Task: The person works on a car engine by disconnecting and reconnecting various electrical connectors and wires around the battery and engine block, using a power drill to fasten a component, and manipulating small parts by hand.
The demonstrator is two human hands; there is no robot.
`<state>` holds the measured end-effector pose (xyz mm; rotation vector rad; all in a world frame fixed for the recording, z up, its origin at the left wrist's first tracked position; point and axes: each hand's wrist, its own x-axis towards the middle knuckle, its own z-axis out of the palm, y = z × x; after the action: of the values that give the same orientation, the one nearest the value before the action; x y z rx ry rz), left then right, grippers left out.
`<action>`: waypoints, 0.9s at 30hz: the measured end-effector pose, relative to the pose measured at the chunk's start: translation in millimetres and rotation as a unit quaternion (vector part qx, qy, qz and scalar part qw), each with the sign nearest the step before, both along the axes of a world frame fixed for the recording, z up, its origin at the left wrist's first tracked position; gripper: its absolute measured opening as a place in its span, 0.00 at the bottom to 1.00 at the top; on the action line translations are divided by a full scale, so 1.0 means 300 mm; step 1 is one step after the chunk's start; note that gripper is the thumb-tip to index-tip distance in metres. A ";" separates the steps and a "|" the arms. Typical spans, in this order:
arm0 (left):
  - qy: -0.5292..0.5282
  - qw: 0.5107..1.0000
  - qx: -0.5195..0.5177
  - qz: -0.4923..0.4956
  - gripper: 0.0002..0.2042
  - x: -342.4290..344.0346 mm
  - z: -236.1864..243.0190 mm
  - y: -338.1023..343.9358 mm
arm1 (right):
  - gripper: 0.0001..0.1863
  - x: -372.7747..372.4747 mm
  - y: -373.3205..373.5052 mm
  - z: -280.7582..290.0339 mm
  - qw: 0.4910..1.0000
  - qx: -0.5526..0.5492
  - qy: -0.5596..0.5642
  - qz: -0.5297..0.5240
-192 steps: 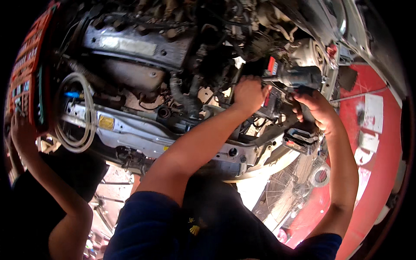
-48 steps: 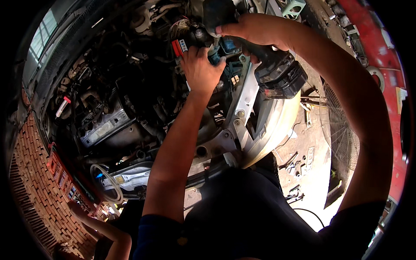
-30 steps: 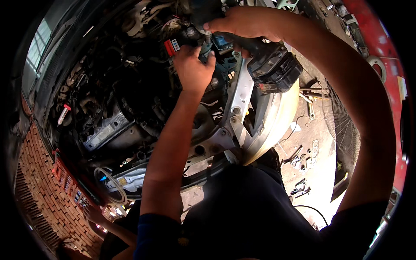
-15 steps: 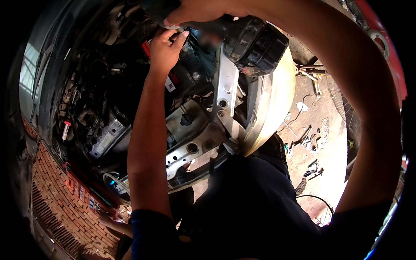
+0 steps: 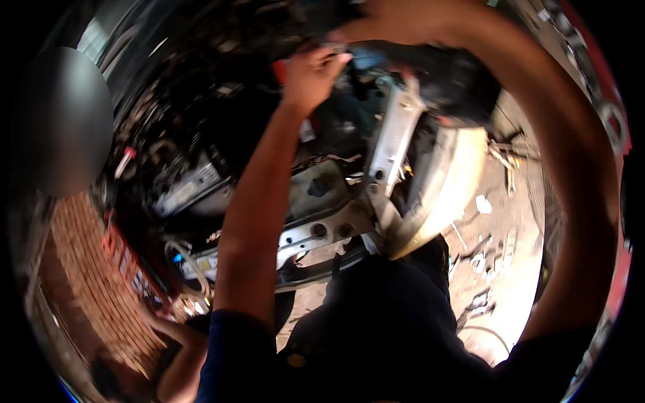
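Note:
In the blurred head view, my right hand grips a dark cordless power tool, its bulky battery pack hanging below the hand at the upper right. My left hand has its fingertips closed at the tool's front end, around something too smeared and hidden to name. Both hands are over the car's engine bay, beside a red-labeled black battery and a silver metal bracket. The dark engine lies left of my left forearm.
A front body rail crosses before my body, joining a pale curved bumper. Loose tools lie on the floor at right, beside a red panel. A co-worker's arm reaches toward an orange tool case at lower left, beside brickwork.
Since the earliest frame, the view has turned and the power tool has tipped from sideways to pointing downward. Lately my left fingers closed in at its front end, and the picture blurred.

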<state>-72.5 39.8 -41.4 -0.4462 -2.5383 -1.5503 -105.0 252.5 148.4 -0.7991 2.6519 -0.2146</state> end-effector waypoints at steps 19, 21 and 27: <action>0.138 0.753 0.566 0.306 0.27 1.159 0.454 -0.357 | 0.41 0.979 -0.419 -0.073 0.917 -0.200 0.049 0.342; 0.190 0.760 0.542 0.304 0.24 1.218 0.570 -0.434 | 0.44 0.993 -0.510 -0.078 0.888 -0.293 0.058 0.349; 0.108 0.796 0.581 0.132 0.16 1.350 0.791 -0.794 | 0.26 0.994 -0.913 -0.179 0.734 -0.538 -0.180 0.374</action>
<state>332.5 -198.4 195.9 -0.0625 -1.0183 -2.3223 193.2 -21.3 94.6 -1.8173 1.4419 -1.5381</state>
